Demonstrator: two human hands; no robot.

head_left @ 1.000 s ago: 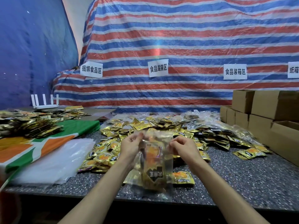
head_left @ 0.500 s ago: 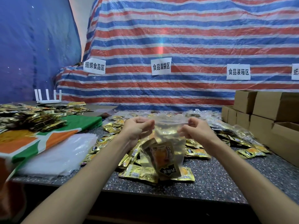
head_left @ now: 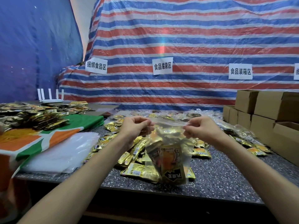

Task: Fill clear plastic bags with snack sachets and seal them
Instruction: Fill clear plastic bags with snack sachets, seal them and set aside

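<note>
Left hand (head_left: 135,128), right hand (head_left: 202,131) pinch seemingly closed bag (head_left: 171,138) between them.

Speckled table (head_left: 226,178): sachets (head_left: 139,171), boxes (head_left: 265,126), cloth (head_left: 53,135).

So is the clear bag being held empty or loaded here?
Loaded: gold snack sachets show through the clear bag, pinched at its top by the left hand and right hand. Sealed or not: cannot tell.

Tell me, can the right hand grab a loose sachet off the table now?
Probably not yet: the right hand and left hand both pinch the top edge of the clear bag. If it let go, the loose sachets lie uncovered just below.
</note>
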